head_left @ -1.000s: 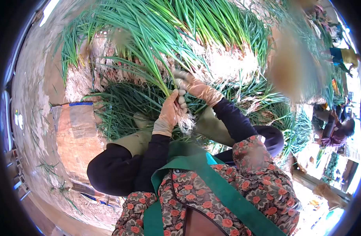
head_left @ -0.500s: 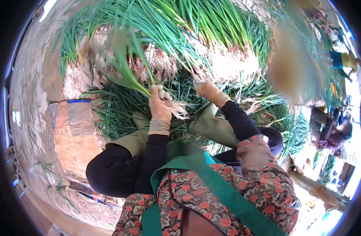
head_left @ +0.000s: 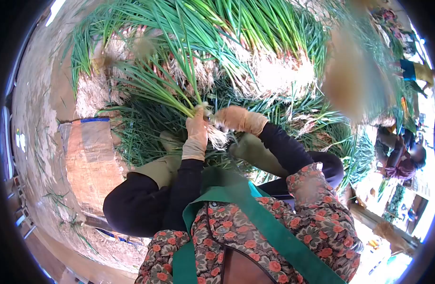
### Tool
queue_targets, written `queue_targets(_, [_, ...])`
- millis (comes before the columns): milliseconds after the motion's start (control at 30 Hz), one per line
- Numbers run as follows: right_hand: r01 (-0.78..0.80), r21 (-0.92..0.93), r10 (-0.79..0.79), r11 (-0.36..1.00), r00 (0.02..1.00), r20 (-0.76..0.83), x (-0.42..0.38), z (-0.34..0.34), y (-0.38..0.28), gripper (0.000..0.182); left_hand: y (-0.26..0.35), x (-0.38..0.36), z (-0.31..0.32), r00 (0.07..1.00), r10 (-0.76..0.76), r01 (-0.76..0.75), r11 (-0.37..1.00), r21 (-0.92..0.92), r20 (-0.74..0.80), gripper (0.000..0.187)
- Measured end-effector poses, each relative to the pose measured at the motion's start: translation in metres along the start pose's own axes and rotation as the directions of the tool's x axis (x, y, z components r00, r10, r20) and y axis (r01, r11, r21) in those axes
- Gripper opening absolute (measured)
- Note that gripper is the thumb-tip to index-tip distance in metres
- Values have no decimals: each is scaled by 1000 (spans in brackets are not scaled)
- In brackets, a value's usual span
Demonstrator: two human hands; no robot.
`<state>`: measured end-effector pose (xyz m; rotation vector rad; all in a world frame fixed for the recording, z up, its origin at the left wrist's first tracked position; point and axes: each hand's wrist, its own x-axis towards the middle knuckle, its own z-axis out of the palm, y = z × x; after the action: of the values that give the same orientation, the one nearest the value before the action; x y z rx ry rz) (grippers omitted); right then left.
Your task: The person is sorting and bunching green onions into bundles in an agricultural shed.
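My gloved left hand (head_left: 196,132) is wrapped around the lower stalks of a small bunch of green onions (head_left: 177,103). Their leaves fan up and to the left, while the pale roots (head_left: 218,138) hang out to the right of my fist. Close against that root end is my gloved right hand (head_left: 239,118), its fingers bent and drawn together. What sits between those fingertips is hidden and slightly blurred. Beyond both hands lies a big heap of green onions (head_left: 279,71), roots facing me.
Loose green leaves (head_left: 146,128) cover the ground around my knees. A flattened brown sack or cardboard sheet (head_left: 92,163) lies at the left. Farther off on the right, another person (head_left: 407,158) sits among more greens. Blurred spots obscure parts of the upper view.
My right hand has moved left and reached the root end of the bunch. My left hand has shifted slightly right, and the bunch's leaves have spread apart.
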<state>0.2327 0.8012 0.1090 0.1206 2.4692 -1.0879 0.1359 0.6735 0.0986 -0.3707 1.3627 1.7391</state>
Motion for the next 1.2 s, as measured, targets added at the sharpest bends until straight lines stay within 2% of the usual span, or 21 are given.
queue_targets(33, [175,-158,-228,972,870,-437,1,13,39,26,1,-3,6,997,70,-72,996,-62,-23,18])
queue_targets(100, [-369,92,341,925,699,-629,-7,-34,37,30,3,-1,8,977,188,-172,973,-151,97,19])
queue_targets(167, [-170,319,359,932,337,-870,14,-47,46,31,20,-15,10,975,117,-97,989,-110,191,20])
queue_targets(300, [-508,167,463,845,539,-703,15,-80,22,31,22,-20,15,990,-26,29,999,-18,139,19])
queue_targets(367, [-383,286,464,878,535,-706,8,-75,-6,27,21,-15,7,980,114,-95,988,-122,164,22])
queue_targets(400, [-283,-54,163,958,688,-707,10,-52,7,26,24,-15,7,973,191,-170,974,-151,133,21])
queue_targets(433, [-134,-374,-129,918,790,-600,9,-27,19,24,26,-14,10,959,260,-239,956,-172,110,19])
queue_targets(467, [-218,-362,124,906,956,-265,1,-17,-1,22,29,-12,14,948,297,-261,933,-247,118,16])
queue_targets(500, [-292,-380,359,878,926,119,-5,-11,-22,20,32,-12,18,935,330,-291,924,-249,132,16])
queue_targets(533, [-177,-268,188,947,982,19,-13,28,22,22,36,-15,20,939,296,-250,936,-247,173,17])
queue_targets(633, [-160,-360,-126,919,747,-653,-4,2,73,31,39,-22,21,940,205,-141,961,-237,274,20])
queue_targets(700, [-377,313,457,872,399,-794,3,-25,57,34,28,-15,16,949,101,-27,970,-243,298,26])
queue_targets(800, [-595,-14,521,803,714,-467,12,-38,53,40,25,-17,16,980,32,-36,999,18,196,26])
queue_targets(833, [-540,137,547,831,747,-377,23,-32,53,36,18,-10,15,983,49,-50,999,1,177,26])
queue_targets(900, [-312,30,292,950,847,-445,24,-16,18,35,8,2,5,981,79,-89,995,50,179,25])
queue_targets(967, [-179,-20,169,984,956,-240,22,7,-9,32,3,10,-10,965,92,-141,971,190,245,22])
queue_targets(1000, [97,176,-66,979,982,-178,18,20,4,29,15,-3,-3,958,32,-61,994,94,283,16])
queue_targets(1100, [78,-365,-312,928,697,-645,19,7,75,27,10,-7,12,956,269,-236,943,-233,118,12])
queue_targets(1133, [-167,-6,103,986,634,-767,13,-8,71,28,20,-13,18,956,246,-188,932,-309,161,11])
queue_targets(1167, [-355,367,503,860,469,-726,7,-26,65,30,26,-15,19,961,177,-105,944,-312,212,11])
queue_targets(1200, [-404,361,520,841,416,-746,14,-23,87,31,32,-17,15,958,108,-22,951,-308,265,11])
